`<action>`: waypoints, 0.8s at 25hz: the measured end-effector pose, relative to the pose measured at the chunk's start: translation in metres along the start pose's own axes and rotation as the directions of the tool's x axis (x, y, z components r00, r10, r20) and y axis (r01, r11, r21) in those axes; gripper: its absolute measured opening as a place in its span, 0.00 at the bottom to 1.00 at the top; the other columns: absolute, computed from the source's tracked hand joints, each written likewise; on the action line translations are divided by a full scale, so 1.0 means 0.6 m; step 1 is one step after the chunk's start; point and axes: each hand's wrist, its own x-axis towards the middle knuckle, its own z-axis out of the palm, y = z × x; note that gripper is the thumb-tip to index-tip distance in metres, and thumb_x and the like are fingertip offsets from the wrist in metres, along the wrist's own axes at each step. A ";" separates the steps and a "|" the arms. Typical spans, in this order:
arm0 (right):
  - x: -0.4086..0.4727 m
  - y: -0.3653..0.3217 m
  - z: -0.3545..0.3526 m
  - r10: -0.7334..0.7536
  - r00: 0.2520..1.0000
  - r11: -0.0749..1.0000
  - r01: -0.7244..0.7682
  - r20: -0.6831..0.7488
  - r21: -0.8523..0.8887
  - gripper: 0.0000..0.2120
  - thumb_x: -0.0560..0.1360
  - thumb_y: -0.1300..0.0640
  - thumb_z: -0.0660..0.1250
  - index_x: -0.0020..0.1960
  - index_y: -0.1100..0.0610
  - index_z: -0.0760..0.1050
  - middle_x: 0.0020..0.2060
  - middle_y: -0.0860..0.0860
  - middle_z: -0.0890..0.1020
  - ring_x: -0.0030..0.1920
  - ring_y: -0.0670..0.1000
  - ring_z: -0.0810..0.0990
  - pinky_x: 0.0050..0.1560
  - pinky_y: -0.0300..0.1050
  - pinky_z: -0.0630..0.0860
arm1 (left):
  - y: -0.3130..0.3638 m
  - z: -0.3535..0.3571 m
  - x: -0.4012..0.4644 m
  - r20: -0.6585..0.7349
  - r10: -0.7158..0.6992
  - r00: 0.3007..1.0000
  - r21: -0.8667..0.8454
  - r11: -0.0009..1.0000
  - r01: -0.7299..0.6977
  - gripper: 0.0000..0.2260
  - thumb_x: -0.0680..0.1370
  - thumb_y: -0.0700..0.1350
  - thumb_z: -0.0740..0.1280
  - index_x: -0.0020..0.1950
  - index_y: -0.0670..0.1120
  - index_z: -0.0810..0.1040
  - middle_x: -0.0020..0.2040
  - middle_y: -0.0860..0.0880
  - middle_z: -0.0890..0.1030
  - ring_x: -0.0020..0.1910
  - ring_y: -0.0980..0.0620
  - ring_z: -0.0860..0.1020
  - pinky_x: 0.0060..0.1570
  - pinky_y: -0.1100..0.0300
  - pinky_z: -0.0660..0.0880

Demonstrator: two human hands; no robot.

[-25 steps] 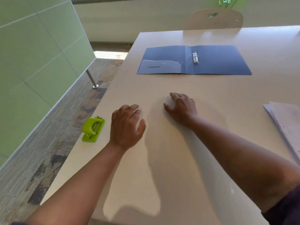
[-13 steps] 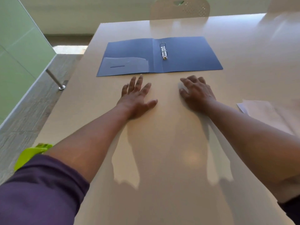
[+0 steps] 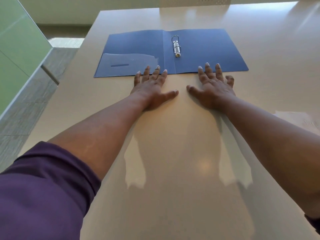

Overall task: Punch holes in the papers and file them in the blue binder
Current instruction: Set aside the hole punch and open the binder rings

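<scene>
The blue binder [image 3: 204, 49] lies open and flat on the beige table [image 3: 173, 170], its metal ring clip [image 3: 176, 47] near the spine. My left hand [image 3: 152, 87] rests palm down, fingers spread, with the fingertips on the binder's near edge. My right hand [image 3: 213, 87] lies flat the same way, fingertips over the near edge of the right cover. Neither hand holds anything. A stack of white papers [image 3: 301, 120] shows at the right edge, partly behind my right forearm. The green hole punch is out of view.
The table's left edge runs beside a green glass partition [image 3: 15, 49] and grey floor [image 3: 26, 104]. A perforated chair back [image 3: 195, 1] stands beyond the far edge. My purple sleeve [image 3: 39, 193] fills the lower left.
Both hands have slid forward from the table's middle to the binder's near edge and spread flat. The view has shifted right, so the green hole punch dropped out of sight.
</scene>
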 end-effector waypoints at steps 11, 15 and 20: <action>-0.036 -0.007 -0.007 -0.017 1.000 0.995 0.015 -0.010 -0.097 0.45 0.74 0.24 0.40 0.83 0.47 0.50 0.84 0.46 0.52 0.83 0.51 0.49 0.75 0.62 0.48 | 0.011 0.002 -0.046 -0.043 -0.034 0.998 -0.010 0.999 0.033 0.44 0.73 0.78 0.49 0.83 0.57 0.50 0.84 0.52 0.50 0.83 0.46 0.47 0.80 0.44 0.45; -0.094 -0.016 0.000 -0.029 0.999 0.995 0.027 -0.019 -0.095 0.44 0.74 0.25 0.40 0.83 0.47 0.50 0.83 0.46 0.52 0.83 0.51 0.49 0.74 0.61 0.50 | 0.017 0.011 -0.104 -0.054 -0.045 0.997 -0.021 0.999 0.044 0.43 0.73 0.77 0.50 0.83 0.57 0.51 0.84 0.52 0.51 0.83 0.46 0.48 0.80 0.46 0.46; -0.167 -0.024 0.005 -0.044 0.999 0.996 0.042 -0.024 -0.085 0.43 0.75 0.26 0.41 0.83 0.47 0.51 0.83 0.45 0.53 0.83 0.51 0.50 0.73 0.60 0.52 | 0.027 0.022 -0.177 -0.066 -0.058 0.996 -0.024 0.998 0.056 0.41 0.74 0.76 0.51 0.83 0.57 0.52 0.84 0.52 0.52 0.83 0.46 0.49 0.80 0.46 0.47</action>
